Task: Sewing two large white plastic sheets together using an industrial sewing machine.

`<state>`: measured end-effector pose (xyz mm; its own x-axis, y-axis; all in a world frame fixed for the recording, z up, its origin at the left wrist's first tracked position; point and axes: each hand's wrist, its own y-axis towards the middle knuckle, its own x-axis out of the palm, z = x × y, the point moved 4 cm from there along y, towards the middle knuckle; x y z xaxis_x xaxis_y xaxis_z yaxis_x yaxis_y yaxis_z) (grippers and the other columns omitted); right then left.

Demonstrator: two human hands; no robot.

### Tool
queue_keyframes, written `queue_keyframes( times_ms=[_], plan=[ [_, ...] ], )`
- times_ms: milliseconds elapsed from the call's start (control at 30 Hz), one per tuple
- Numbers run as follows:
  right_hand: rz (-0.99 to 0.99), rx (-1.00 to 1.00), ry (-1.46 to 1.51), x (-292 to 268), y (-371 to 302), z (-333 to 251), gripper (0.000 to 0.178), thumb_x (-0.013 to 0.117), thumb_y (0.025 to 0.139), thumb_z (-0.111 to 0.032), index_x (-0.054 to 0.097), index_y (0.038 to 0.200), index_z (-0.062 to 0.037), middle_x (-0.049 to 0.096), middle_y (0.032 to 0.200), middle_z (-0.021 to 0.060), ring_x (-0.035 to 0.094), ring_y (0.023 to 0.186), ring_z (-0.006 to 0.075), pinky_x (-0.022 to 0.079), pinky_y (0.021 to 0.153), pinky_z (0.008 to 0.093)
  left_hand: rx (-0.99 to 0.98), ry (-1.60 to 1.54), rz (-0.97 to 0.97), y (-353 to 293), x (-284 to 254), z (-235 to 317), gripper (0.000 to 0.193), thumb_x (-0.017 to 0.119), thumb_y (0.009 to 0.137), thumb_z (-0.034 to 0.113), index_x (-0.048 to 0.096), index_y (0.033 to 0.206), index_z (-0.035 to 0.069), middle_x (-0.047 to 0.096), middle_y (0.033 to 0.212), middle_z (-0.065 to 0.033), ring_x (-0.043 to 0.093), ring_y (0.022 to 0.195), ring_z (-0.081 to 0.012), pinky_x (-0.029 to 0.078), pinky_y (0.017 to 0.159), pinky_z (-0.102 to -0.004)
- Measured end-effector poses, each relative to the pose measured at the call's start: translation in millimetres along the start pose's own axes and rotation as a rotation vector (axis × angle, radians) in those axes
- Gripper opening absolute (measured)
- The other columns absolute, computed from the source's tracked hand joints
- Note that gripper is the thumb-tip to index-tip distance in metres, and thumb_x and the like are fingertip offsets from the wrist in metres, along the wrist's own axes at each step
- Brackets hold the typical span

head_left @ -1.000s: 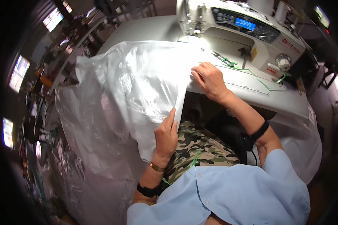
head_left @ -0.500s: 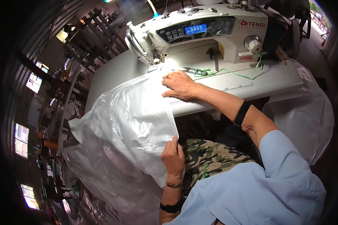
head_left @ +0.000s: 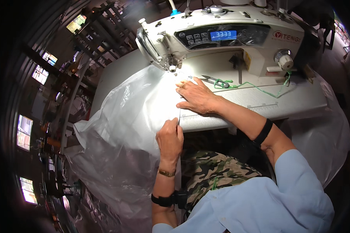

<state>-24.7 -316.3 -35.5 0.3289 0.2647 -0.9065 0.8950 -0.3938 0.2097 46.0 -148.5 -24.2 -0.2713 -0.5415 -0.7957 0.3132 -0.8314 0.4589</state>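
Observation:
A large sheet of translucent white plastic film (head_left: pixel 116 112) drapes over the front left of the sewing machine table and hangs down toward my lap. My left hand (head_left: pixel 170 139) pinches its right edge just off the table's front. Close to the needle area of the white sewing machine (head_left: pixel 237 42), my right hand (head_left: pixel 198 96) lies flat with fingers and thumb apart, its fingertips on the film's edge. Strong lamp light washes out the film under the needle, so the stitching spot is hard to make out.
Behind my right hand, small dark thread snips (head_left: pixel 216 81) with a green cord (head_left: pixel 256 87) lie on the table (head_left: pixel 237 110). More plastic film (head_left: pixel 319 132) hangs at the table's right end. My lap, in camouflage cloth (head_left: pixel 217 167), is below the front edge.
My left hand has moved up toward the machine, bringing the pinched film edge with it. My right hand stays beside the needle. The whole view has shifted slightly.

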Motion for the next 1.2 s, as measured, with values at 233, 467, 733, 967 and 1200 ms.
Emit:
queue_keyframes(
  times_ms=[233, 467, 733, 967, 1200],
  plan=[
    [0.078, -0.046, 0.003, 3, 3, -2, 0.041, 0.046, 0.098, -0.024, 0.054, 0.131, -0.0002, 0.05, 0.145, 0.0171, 0.04, 0.139, 0.0293, 0.021, 0.117, 0.0545, -0.033, 0.044, -0.027, 57, 22, -14, 0.009, 0.063, 0.082, 0.005, 0.067, 0.086, -0.001, 0.065, 0.082, -0.0211, 0.065, 0.077, -0.0401, 0.051, 0.071, -0.0482],
    [0.104, -0.055, 0.044, 2, 5, -1, 0.042, 0.047, 0.098, -0.022, 0.054, 0.132, 0.0007, 0.048, 0.148, 0.0166, 0.04, 0.14, 0.0294, 0.021, 0.118, 0.0538, -0.13, -0.069, -0.104, 83, 21, -20, 0.015, 0.065, 0.085, 0.011, 0.066, 0.092, -0.001, 0.068, 0.085, -0.021, 0.065, 0.076, -0.038, 0.051, 0.072, -0.0461],
    [0.173, -0.032, 0.154, -12, -4, -12, 0.04, 0.051, 0.096, -0.016, 0.052, 0.131, 0.0028, 0.063, 0.116, 0.0244, 0.059, 0.11, 0.0383, 0.043, 0.1, 0.0447, -0.179, 0.151, 0.072, 27, -54, -98, 0.032, 0.056, 0.097, 0.02, 0.068, 0.119, -0.001, 0.067, 0.12, -0.0204, 0.062, 0.111, -0.0371, 0.048, 0.098, -0.0426],
    [0.395, 0.015, 0.655, 48, -111, -86, 0.022, 0.062, 0.096, -0.017, 0.068, 0.101, 0.003, 0.069, 0.084, 0.0153, 0.067, 0.074, 0.0234, 0.053, 0.071, 0.0334, -0.129, 0.06, 0.06, 8, -44, -166, 0.038, 0.057, 0.099, 0.029, 0.067, 0.123, 0.002, 0.061, 0.135, -0.0194, 0.049, 0.133, -0.0369, 0.037, 0.111, -0.0446],
    [0.114, 0.283, 1.54, 191, -98, -97, 0.032, 0.068, 0.09, -0.022, 0.064, 0.108, 0.0049, 0.066, 0.104, 0.0079, 0.059, 0.095, 0.0118, 0.049, 0.086, 0.0289, -0.15, 0.029, 0.018, 10, -38, -173, 0.044, 0.055, 0.1, 0.036, 0.063, 0.129, 0.003, 0.055, 0.142, -0.0182, 0.044, 0.139, -0.0356, 0.031, 0.116, -0.0484]
  ],
)
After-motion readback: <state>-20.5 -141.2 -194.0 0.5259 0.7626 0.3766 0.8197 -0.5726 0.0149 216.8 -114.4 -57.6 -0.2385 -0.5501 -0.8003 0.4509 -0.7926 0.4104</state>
